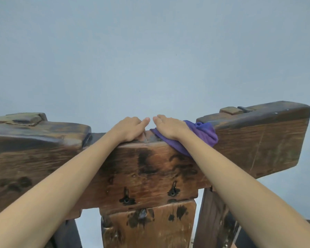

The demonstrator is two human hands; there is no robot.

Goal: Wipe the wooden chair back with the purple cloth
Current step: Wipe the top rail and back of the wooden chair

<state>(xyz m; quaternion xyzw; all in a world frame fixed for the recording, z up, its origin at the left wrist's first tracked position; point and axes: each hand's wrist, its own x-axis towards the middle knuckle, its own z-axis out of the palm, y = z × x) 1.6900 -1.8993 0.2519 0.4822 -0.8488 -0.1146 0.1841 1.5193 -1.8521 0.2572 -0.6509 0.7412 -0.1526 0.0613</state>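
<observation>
Blue wall; right hand presses crumpled purple cloth.

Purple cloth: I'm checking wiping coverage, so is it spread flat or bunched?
Bunched. The purple cloth lies crumpled in folds under the right hand on the chair back.

Chair back: solid wood, dark brown stain, visible grain, black blotches, worn semi-gloss sheen; dull, scuffed along top edge. Two small dark metal fittings set in front face. Centre slat: same wood, rougher, pale scuffs. Purple cloth: soft woven fabric, matt, crumpled. Wall: pale blue-grey, smooth, matt.
</observation>
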